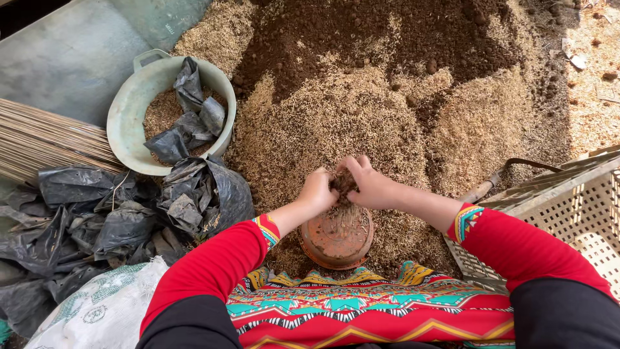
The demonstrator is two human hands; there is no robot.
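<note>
My left hand (316,191) and my right hand (369,183) meet above a small round reddish-brown pot (337,243) that stands at the near edge of a big heap of straw-coloured husk (336,129). Both hands are closed on a clump of dark soil mixed with husk (343,183), and husk trails from it down into the pot. The far part of the heap is dark brown soil (374,32). Red sleeves with patterned cuffs cover my forearms.
A pale green basin (129,123) with husk and crumpled black bags sits at left. More black plastic bags (123,220) lie below it, beside a white sack (103,310). A beige plastic crate (575,207) stands at right, a tool handle (481,189) beside it.
</note>
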